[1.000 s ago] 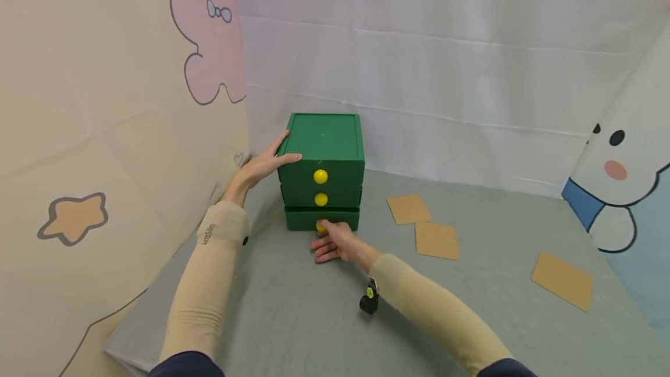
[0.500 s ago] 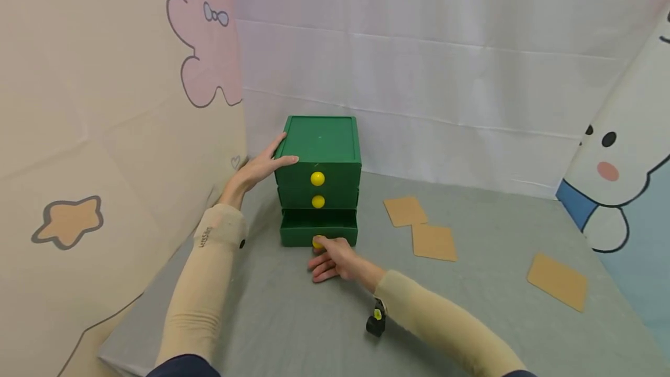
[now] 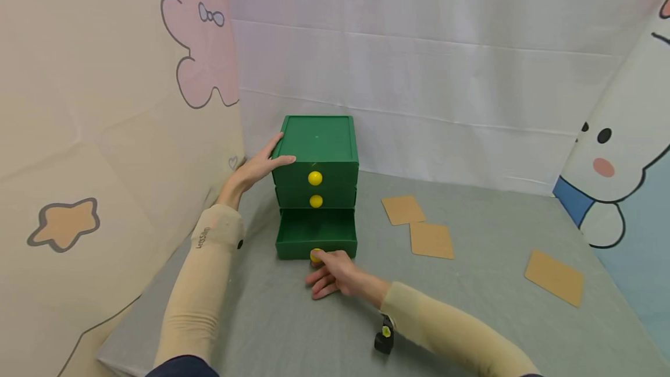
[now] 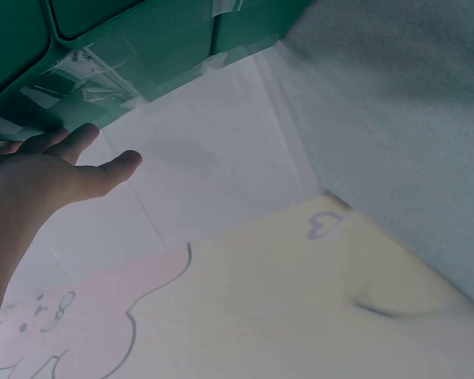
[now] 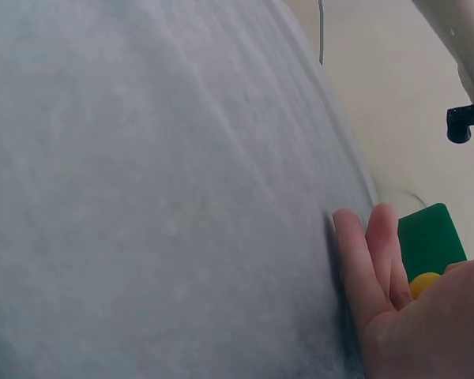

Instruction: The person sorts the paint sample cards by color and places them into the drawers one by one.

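A green cabinet (image 3: 316, 139) with stacked drawers and yellow knobs stands near the back wall. Its bottom drawer (image 3: 294, 251) is pulled well out, and the inside looks bare. My right hand (image 3: 339, 273) pinches the yellow knob (image 3: 314, 255) of that drawer between thumb and finger, the other fingers stretched out below. The same knob (image 5: 423, 283) shows partly behind the fingers in the right wrist view. My left hand (image 3: 256, 169) rests against the cabinet's left side, thumb over the top edge. Clear tape runs along that cabinet side (image 4: 170, 55) in the left wrist view.
Several tan square cards lie on the grey cloth-covered table (image 3: 471, 307): a pair of touching cards (image 3: 403, 210) right of the cabinet, another card (image 3: 555, 277) farther right. A patterned curtain (image 3: 120, 103) borders the left, a white one (image 3: 419, 74) the back.
The bottom drawer has slid out toward me, from slightly ajar to wide, with my right hand drawing back on its knob. My left hand stays on the cabinet; the view shifts slightly.
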The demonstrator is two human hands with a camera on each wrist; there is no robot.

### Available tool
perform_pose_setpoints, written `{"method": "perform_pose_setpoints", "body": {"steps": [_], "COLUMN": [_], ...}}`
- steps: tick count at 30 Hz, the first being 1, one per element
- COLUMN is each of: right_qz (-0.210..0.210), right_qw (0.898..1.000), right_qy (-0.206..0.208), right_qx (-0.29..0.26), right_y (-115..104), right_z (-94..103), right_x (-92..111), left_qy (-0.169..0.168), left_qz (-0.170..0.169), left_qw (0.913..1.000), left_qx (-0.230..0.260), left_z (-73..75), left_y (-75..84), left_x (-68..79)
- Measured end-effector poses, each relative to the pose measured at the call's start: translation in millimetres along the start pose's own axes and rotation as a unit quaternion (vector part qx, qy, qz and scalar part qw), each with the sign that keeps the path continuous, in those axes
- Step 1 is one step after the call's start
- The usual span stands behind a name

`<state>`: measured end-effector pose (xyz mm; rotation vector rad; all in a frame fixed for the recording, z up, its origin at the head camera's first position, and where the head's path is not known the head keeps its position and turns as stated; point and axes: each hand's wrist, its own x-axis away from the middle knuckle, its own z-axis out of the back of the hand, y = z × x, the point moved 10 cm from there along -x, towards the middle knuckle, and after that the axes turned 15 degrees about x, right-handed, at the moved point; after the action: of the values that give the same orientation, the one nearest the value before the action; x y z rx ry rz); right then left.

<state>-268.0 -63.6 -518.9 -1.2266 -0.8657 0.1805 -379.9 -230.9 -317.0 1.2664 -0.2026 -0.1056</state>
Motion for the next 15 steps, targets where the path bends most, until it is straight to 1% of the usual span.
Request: {"method": "perform_pose_setpoints", "body": {"steps": [6,12,15], "right_qz": [-0.002,0.006,0.004], "right_qw": [1.000,1.000,1.000], "right_qy": [0.000,-0.010,-0.013], "right_qx": [0.001,0.004,0.004], "right_y": [6,7,9], "right_z": [-4.3,-10.3,-12.5], "right_x": [11,20,23], "left_qy": [-0.001,-0.002,-0.004], "left_qz": [0.002,-0.002,-0.003], "left_qw": [1.0000,1.0000,1.0000], "left_qx": [0.003,0.004,0.003], "left_z": [-0.5,-0.8,-1.5], "left_y": [-0.5,1.9,2.6], "left_x": [-0.1,0.7,1.0]}}
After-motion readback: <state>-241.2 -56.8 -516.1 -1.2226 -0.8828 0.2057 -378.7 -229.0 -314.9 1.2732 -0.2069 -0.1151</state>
